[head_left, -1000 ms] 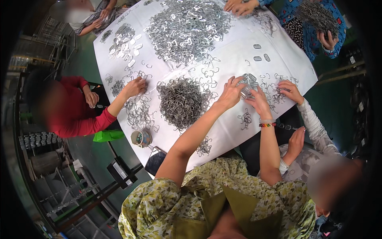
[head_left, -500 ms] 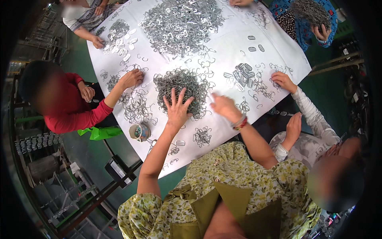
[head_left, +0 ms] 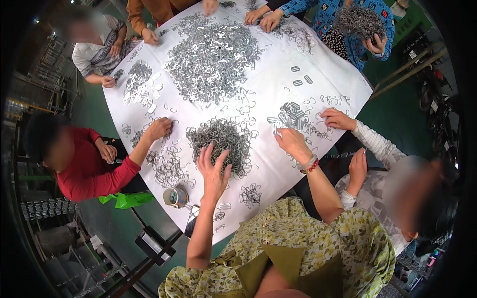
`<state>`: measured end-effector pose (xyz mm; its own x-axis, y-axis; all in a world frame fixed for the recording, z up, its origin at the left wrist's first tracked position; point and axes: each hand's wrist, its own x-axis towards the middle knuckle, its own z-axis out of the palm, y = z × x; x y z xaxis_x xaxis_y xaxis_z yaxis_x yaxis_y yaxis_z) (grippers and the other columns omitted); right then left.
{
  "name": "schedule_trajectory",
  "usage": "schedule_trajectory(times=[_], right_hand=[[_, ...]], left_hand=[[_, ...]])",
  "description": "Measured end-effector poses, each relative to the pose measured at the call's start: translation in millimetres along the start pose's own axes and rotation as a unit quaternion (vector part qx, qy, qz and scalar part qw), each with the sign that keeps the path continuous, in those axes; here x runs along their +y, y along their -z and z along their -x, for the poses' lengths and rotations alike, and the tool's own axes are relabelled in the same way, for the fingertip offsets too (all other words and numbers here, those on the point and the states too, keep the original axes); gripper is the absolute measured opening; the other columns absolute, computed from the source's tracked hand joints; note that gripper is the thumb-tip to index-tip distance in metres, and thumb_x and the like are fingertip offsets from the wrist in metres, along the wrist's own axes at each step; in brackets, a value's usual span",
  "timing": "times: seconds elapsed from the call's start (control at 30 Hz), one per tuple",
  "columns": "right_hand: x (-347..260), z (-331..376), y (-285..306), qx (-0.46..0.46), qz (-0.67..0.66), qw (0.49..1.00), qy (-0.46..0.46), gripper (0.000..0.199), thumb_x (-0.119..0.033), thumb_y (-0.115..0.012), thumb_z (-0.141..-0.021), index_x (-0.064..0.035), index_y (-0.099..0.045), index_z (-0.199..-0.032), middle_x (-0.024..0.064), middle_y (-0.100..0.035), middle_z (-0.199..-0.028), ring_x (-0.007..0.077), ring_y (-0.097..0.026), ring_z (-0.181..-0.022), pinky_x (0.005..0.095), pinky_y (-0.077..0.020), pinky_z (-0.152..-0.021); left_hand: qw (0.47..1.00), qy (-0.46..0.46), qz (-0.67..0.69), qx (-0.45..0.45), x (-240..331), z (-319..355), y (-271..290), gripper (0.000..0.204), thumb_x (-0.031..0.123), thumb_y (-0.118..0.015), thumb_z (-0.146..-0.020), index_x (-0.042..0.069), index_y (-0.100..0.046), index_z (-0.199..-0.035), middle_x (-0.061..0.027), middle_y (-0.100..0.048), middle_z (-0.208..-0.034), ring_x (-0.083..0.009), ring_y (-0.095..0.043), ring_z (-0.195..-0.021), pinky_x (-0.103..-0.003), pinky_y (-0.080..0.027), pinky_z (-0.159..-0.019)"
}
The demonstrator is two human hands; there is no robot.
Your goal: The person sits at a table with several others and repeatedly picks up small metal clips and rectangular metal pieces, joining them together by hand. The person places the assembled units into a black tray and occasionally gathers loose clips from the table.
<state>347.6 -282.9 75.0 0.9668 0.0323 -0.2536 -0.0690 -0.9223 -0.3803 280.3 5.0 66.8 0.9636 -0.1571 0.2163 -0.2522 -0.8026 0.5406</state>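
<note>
My left hand (head_left: 214, 170) is spread open, fingers apart, at the near edge of a grey pile of small bent metal clips (head_left: 222, 139) on a white-covered table (head_left: 268, 164). My right hand (head_left: 292, 143) hovers with its fingertips at a cluster of stacked clips (head_left: 290, 115) further right; a bead bracelet is on its wrist. Whether it pinches a clip I cannot tell. A small bundle of clips (head_left: 251, 194) lies near the table's front edge.
Several other people sit around the table sorting clips: one in red (head_left: 94, 169) at left, one in a light sleeve (head_left: 370, 141) at right, others at the far side. A big clip heap (head_left: 213, 59) fills the far middle. A cup (head_left: 175, 197) stands at the near-left edge.
My left hand swung from the right-side clip stack to the near pile and spread open. My right hand shifted slightly left. The view has shifted as my head moved.
</note>
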Motion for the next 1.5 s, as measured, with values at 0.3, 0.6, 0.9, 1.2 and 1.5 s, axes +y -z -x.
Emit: schedule_trajectory(times=[0.3, 0.6, 0.9, 1.2, 1.5], right_hand=[[3, -16, -7, 0.132, -0.092, 0.984, 0.071, 0.042, -0.001, -0.055, -0.084, -0.0099, -0.061, -0.125, 0.0224, -0.068, -0.09, 0.0399, -0.066, -0.086, 0.0481, -0.0529, -0.074], [42, -66, 33, 0.109, -0.06, 0.992, -0.015, 0.034, -0.01, -0.055, -0.086, -0.0089, -0.066, -0.118, 0.0221, -0.069, -0.092, 0.0386, -0.067, -0.088, 0.0481, -0.0522, -0.078], [90, -227, -17, 0.152, -0.008, 0.977, 0.149, 0.045, 0.003, -0.056, -0.082, -0.0103, -0.063, -0.125, 0.0177, -0.058, -0.108, 0.0361, -0.052, -0.105, 0.0413, -0.0467, -0.093], [87, -239, -40, 0.133, 0.096, 0.97, 0.18, 0.013, -0.001, -0.053, -0.085, -0.0063, -0.059, -0.096, 0.0121, -0.058, -0.104, 0.0332, -0.053, -0.104, 0.0445, -0.049, -0.086], [63, -206, -48, 0.121, 0.079, 0.982, 0.121, 0.03, -0.004, -0.06, -0.086, -0.0106, -0.06, -0.115, 0.0114, -0.053, -0.112, 0.0329, -0.049, -0.11, 0.0444, -0.0476, -0.089]], left_hand=[[0.968, 0.109, 0.072, 0.215, 14, 40, 28, 0.028, -0.008, -0.062, -0.084, 0.006, -0.068, -0.107, -0.0162, -0.057, -0.118, -0.0346, -0.052, -0.112, -0.043, -0.042, -0.095], [0.981, 0.067, 0.05, 0.177, 11, 63, 39, 0.034, -0.015, -0.06, -0.078, 0.007, -0.068, -0.102, -0.0145, -0.059, -0.11, -0.034, -0.055, -0.106, -0.043, -0.043, -0.09], [0.981, 0.097, 0.072, 0.154, 28, 92, 36, 0.03, -0.014, -0.06, -0.079, 0.005, -0.068, -0.1, -0.0166, -0.06, -0.106, -0.0334, -0.057, -0.102, -0.04, -0.047, -0.082], [0.971, 0.166, 0.089, 0.149, 38, 103, 35, 0.033, -0.017, -0.06, -0.078, 0.005, -0.07, -0.1, -0.0143, -0.058, -0.107, -0.03, -0.055, -0.102, -0.036, -0.05, -0.078], [0.983, 0.076, 0.117, 0.124, 34, 88, 54, 0.038, -0.014, -0.061, -0.076, 0.009, -0.07, -0.105, -0.0128, -0.058, -0.11, -0.0305, -0.055, -0.102, -0.04, -0.047, -0.086]])
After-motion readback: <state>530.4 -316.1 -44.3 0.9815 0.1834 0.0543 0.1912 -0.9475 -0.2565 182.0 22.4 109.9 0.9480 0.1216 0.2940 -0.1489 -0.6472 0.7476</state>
